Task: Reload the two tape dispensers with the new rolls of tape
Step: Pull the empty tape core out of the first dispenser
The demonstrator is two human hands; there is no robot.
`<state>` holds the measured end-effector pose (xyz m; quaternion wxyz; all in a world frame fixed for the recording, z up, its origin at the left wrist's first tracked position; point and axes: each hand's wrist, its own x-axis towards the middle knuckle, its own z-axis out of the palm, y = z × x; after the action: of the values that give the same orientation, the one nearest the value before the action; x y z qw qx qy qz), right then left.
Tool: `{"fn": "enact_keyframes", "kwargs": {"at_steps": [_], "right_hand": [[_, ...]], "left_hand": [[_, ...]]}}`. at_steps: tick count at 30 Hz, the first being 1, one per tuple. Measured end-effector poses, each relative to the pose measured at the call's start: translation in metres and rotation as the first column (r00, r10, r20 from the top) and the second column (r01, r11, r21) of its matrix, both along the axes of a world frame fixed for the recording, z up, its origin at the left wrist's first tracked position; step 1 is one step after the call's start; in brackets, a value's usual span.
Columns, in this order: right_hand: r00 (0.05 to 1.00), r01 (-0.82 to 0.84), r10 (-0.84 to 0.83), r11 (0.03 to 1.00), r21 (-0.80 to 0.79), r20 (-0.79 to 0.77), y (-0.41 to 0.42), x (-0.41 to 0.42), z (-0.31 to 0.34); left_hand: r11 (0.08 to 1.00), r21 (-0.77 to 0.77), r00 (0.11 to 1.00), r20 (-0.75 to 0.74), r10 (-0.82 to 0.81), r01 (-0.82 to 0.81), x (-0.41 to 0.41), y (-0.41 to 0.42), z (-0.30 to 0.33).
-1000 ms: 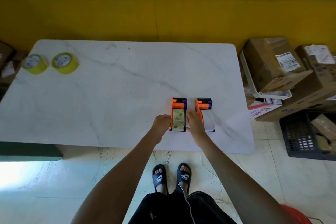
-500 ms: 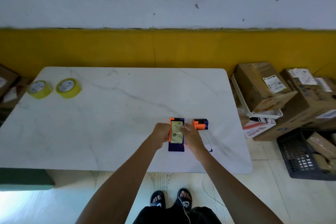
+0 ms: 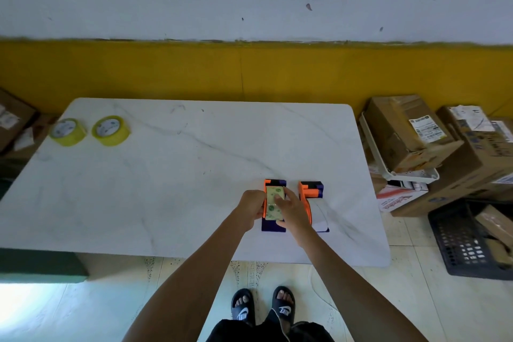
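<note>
Two orange-and-purple tape dispensers stand side by side near the front right of the white marble table (image 3: 172,180). The left dispenser (image 3: 273,226) carries a nearly used-up roll (image 3: 273,202), seen edge-on as a pale core. My left hand (image 3: 251,207) grips that roll from its left side and my right hand (image 3: 291,209) holds it from the right, fingers over its top. The right dispenser (image 3: 312,194) stands untouched with a whitish roll in it. Two new yellow tape rolls (image 3: 66,132) (image 3: 111,130) lie flat at the table's far left corner.
Stacked cardboard boxes (image 3: 410,133) and a white tray stand on the floor to the right of the table, with a black crate (image 3: 472,244) in front of them. More boxes (image 3: 14,119) sit at the left. A yellow-and-white wall runs behind the table.
The old roll has risen in the left dispenser between my two hands, uncovering the purple base below it. The camera has tilted up, so the table sits lower in view.
</note>
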<state>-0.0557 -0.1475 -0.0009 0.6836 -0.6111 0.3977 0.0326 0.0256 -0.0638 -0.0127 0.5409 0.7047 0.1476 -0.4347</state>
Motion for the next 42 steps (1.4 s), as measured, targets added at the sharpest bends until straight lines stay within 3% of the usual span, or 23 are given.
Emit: {"fn": "enact_keyframes", "kwargs": {"at_steps": [2, 6, 9, 20, 28, 35, 42], "right_hand": [[1.000, -0.007, 0.005, 0.997, -0.071, -0.016, -0.001, 0.000, -0.003], [0.994, -0.001, -0.039, 0.925, -0.379, -0.099, -0.007, 0.000, -0.011], [0.990, 0.071, -0.119, 0.894, -0.443, -0.082, -0.016, -0.001, -0.007], [0.980, 0.188, -0.195, 0.857, -0.480, 0.036, -0.036, 0.002, 0.002], [0.966, 0.256, -0.241, 0.872, -0.417, 0.090, -0.028, -0.005, 0.000], [0.965, 0.262, -0.226, 0.872, -0.413, 0.134, -0.031, 0.000, 0.003], [0.968, 0.234, -0.189, 0.914, -0.333, 0.163, -0.022, 0.019, 0.014]], "left_hand": [[1.000, -0.003, 1.000, -0.003, 0.003, -0.003, -0.001, 0.001, -0.003], [0.999, -0.031, 0.999, -0.022, 0.032, -0.033, -0.002, 0.002, -0.005], [0.999, -0.032, 0.999, -0.019, 0.043, -0.044, -0.002, 0.002, -0.008], [0.999, 0.015, 0.999, -0.016, 0.049, -0.049, -0.006, 0.002, -0.015], [0.982, 0.183, 0.999, 0.023, -0.049, 0.044, -0.022, 0.014, -0.043], [0.985, 0.171, 0.994, 0.103, -0.030, 0.012, -0.013, 0.021, -0.044], [0.993, 0.060, 0.972, 0.219, 0.083, -0.098, 0.014, 0.027, 0.001]]}}
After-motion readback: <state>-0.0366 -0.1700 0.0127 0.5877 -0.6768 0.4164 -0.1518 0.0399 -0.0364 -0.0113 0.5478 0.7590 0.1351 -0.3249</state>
